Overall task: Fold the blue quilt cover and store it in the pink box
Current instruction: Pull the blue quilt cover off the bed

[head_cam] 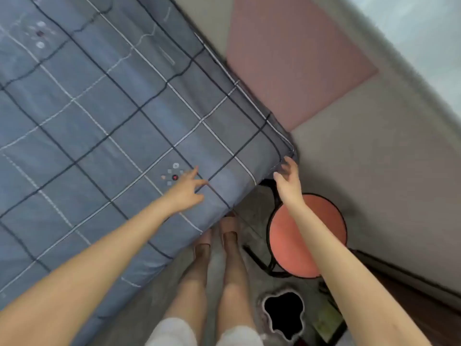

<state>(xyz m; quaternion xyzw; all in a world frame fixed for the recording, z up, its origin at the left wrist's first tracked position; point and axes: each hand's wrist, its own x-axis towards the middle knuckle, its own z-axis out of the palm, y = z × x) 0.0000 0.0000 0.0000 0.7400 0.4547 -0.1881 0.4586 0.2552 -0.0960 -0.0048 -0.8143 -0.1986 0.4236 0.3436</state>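
Rested left hand [185, 191] flat, fingers straight and spread, on blue quilt cover [104, 116] beside a small embroidered motif [173, 173]. Held right hand [287, 181], fingers loosely apart and holding nothing, at the cover's near right corner; contact not discernible. Lay spread out flat, that corner pointing toward a round red stool [306, 236] nearby.

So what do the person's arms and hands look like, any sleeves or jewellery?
The left hand and right hand wear no gloves, and both arms are bare with no sleeves in view. No watch, bracelet or ring shows, though fine detail is blurred.
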